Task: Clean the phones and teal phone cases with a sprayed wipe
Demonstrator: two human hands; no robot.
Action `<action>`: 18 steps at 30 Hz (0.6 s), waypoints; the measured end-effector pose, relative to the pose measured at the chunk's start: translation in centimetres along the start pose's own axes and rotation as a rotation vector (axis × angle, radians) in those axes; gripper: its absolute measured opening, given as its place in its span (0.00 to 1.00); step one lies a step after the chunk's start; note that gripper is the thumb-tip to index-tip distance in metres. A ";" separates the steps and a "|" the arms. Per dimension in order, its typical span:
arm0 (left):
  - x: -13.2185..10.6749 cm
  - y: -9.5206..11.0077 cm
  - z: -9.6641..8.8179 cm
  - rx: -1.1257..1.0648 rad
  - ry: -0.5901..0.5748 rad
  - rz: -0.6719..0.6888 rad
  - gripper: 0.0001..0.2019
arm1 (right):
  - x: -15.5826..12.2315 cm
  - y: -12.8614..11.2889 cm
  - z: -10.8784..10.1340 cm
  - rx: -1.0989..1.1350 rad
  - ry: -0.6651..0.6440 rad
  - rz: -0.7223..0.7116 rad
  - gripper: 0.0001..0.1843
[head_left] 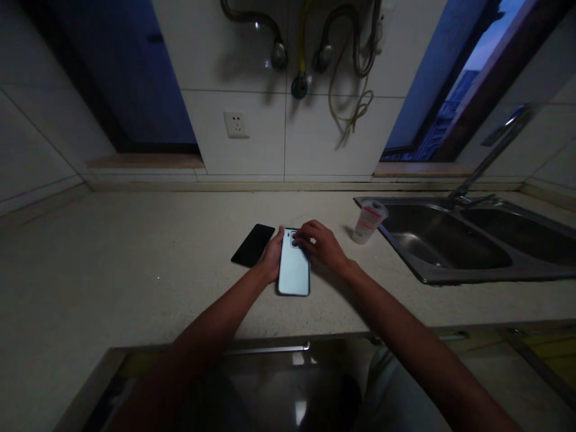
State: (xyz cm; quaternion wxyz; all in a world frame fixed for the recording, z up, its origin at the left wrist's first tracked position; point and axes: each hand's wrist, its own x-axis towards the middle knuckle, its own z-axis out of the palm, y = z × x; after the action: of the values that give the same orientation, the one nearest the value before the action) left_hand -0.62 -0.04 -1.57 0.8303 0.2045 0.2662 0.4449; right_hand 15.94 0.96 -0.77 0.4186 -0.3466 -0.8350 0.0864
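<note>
A phone [294, 270] with a pale blue-white back and a dark rim is held back side up over the counter, its camera block toward the far end. My left hand [272, 257] is closed around its left edge, thumb along the side. The fingers of my right hand [321, 241] are bent and pinched together against the camera block at the upper right. Anything small between those fingertips is hidden. Just left of the phone, a flat black-faced device [252, 245], like a second phone, lies tilted on the counter, partly behind my left hand.
A clear plastic cup [369, 222] with red print stands right of my right hand, by the rim of a steel double sink [416, 277]. A faucet [477, 159] rises behind the basins. The pale counter [135, 258] meets a tiled wall with a socket [235, 125] and hoses.
</note>
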 end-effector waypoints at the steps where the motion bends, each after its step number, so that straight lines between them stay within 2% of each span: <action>1: -0.1 -0.1 0.1 0.020 0.004 -0.009 0.27 | 0.0 -0.3 0.1 0.003 0.023 0.007 0.04; 4: -0.4 -0.3 0.4 0.050 0.019 -0.027 0.27 | -0.1 -0.8 0.4 -0.005 0.063 0.027 0.05; 10: -0.7 -0.3 0.8 0.028 0.030 -0.062 0.26 | -0.1 -1.0 0.5 0.012 0.022 0.018 0.07; 18: -0.7 -0.1 0.5 0.003 0.044 -0.035 0.24 | 0.0 -0.9 -0.1 0.144 -0.122 -0.088 0.08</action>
State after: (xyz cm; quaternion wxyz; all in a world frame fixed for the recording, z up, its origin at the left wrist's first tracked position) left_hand -0.52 -0.72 -1.08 0.8315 0.1914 0.2886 0.4343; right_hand 15.55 0.26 -0.34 0.3941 -0.2726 -0.8650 0.1489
